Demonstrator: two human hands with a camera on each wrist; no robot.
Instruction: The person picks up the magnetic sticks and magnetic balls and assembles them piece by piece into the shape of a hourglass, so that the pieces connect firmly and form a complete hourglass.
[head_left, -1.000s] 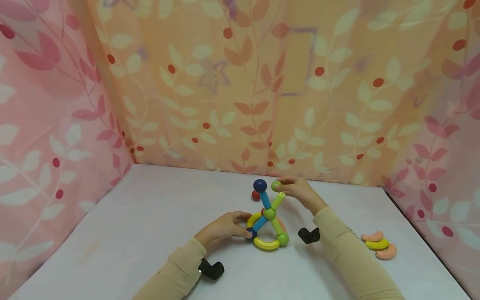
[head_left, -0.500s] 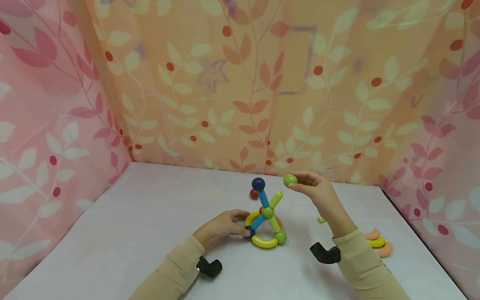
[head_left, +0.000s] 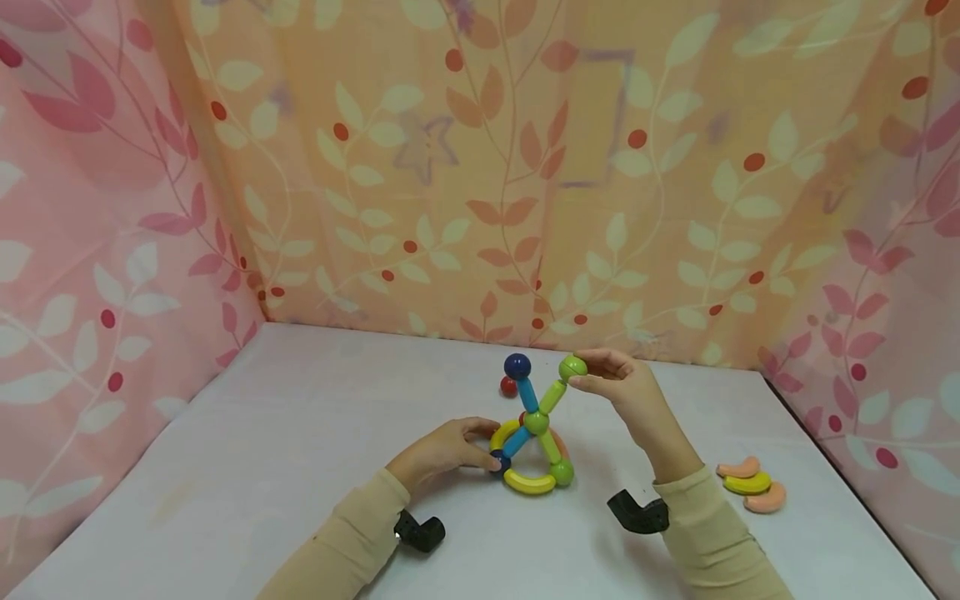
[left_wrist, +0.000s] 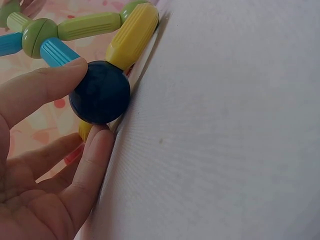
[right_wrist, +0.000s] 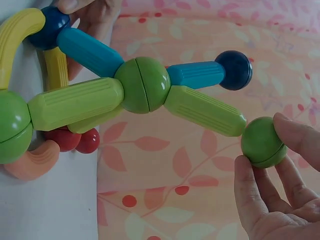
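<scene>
Nearest you, your 2 sleeves [head_left: 352,533] come up over the white table [head_left: 247,450], each with a black camera mount at the wrist. Your left hand [head_left: 442,454] rests low on the table at the foot of the toy structure [head_left: 534,433]; its thumb and forefinger pinch the dark blue ball [left_wrist: 100,92] at the bottom left corner, as the left wrist view shows plainly. From that ball a blue rod [right_wrist: 90,50] slants up to the green hub ball [right_wrist: 142,84] in the middle, and a curved yellow piece [head_left: 528,483] lies along the base to another green ball [head_left: 561,473] at the bottom right.

Off to the right, well apart from the structure, 3 curved pieces [head_left: 750,487] lie together on the table, 2 orange and 1 yellow.

Farther up, your right hand [head_left: 630,392] is raised above the table, and its fingertips grip a green ball [right_wrist: 262,142] held right at the free end of the upper green rod [right_wrist: 205,111]; ball and rod tip look to be touching or almost touching. Beside it, a second blue rod rises to a dark blue ball on top [head_left: 517,365].

Behind the structure a red ball [head_left: 509,386] sits on the table, and a leaf-patterned curtain [head_left: 480,167] closes the back.
</scene>
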